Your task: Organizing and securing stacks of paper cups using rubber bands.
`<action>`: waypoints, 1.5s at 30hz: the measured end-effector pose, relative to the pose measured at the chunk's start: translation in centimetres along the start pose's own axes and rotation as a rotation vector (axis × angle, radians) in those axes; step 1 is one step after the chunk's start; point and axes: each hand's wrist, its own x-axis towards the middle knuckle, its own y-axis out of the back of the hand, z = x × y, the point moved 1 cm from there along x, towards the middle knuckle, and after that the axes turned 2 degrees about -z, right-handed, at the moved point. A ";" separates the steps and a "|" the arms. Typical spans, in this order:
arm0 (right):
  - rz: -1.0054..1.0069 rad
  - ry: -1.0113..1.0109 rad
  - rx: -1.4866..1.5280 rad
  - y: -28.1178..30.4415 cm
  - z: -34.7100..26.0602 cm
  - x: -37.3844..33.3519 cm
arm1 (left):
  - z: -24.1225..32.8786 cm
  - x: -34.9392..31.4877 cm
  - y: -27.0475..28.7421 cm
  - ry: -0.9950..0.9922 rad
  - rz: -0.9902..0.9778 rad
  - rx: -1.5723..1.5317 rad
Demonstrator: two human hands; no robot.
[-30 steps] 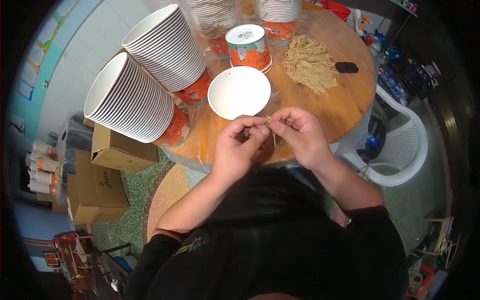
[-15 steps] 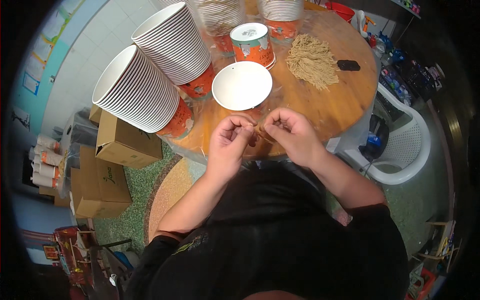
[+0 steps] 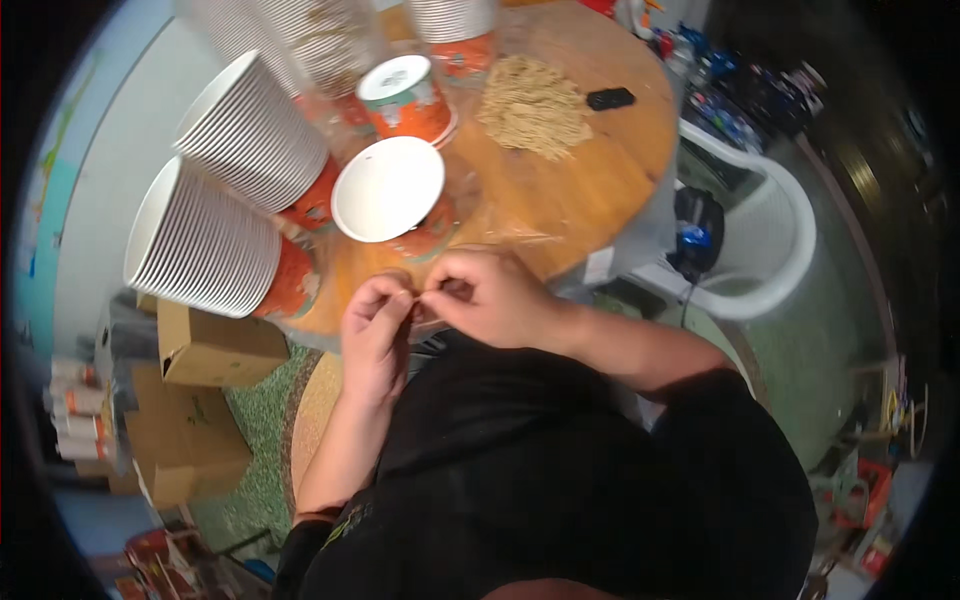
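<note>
All clock positions were taken from the point between the 2 hands. The left hand and the right hand were positioned at the near edge of the round table. On each hand, the thumb and forefinger were drawn together in a pinch. The 2 pinches faced each other, with the fingertips at or near contact. Any item between the fingertips was too small and blurred to identify.

The open cup was the nearest item, at 12 o'clock, just beyond the hands and apart from them. It stood upright, with its white interior exposed. The upturned cup stood base up at 12 o'clock, behind the open cup. The tan strands lay in a loose heap at 1 o'clock. A black item lay just beside the heap, on its 3 o'clock side.

2 nested stacks of cups stood on the table: the front stack between 9 and 10 o'clock, and the rear stack between 10 and 11 o'clock. A white chair was located near 3 o'clock, with a dark bag between it and the table.
</note>
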 end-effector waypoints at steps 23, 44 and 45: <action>0.057 0.443 -0.531 2.8 1.2 2.3 | -1.1 2.3 2.6 0.250 -0.317 0.070; 0.165 -0.362 0.286 6.6 7.8 3.8 | -0.7 1.9 7.2 0.205 0.012 0.860; 0.110 -0.515 0.619 6.1 6.7 3.8 | -1.0 1.8 7.5 0.013 0.082 1.022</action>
